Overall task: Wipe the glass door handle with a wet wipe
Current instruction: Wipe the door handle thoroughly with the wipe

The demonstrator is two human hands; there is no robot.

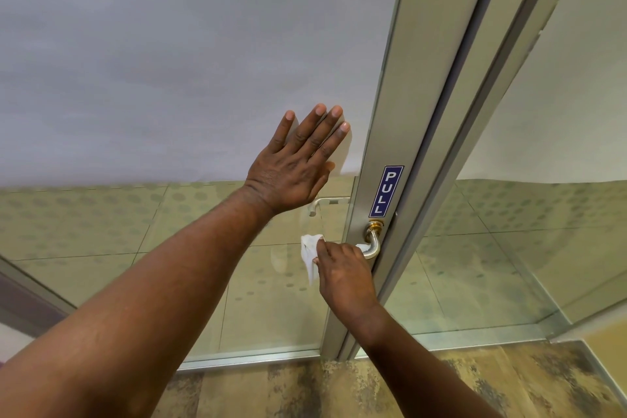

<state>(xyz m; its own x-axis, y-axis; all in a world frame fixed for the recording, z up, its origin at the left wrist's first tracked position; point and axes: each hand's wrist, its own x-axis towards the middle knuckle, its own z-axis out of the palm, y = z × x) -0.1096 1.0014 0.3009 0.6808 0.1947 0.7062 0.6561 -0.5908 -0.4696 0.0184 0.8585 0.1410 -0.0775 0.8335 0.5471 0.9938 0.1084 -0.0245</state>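
A silver lever door handle (372,245) with a brass collar sticks out of the metal door frame (390,132), just under a blue PULL sticker (386,191). My right hand (342,273) is closed over the lever with a white wet wipe (309,253) in it; the wipe's loose end hangs out to the left of my fingers. My left hand (298,163) lies flat on the frosted glass of the door (169,61), fingers spread, above and left of the handle. Most of the lever is hidden under my right hand.
The lower glass is clear and shows a tiled floor beyond. A second handle (325,203) on the far side shows through the glass under my left hand. A second glass panel (543,180) stands to the right of the frame. Mottled brown flooring lies at my feet.
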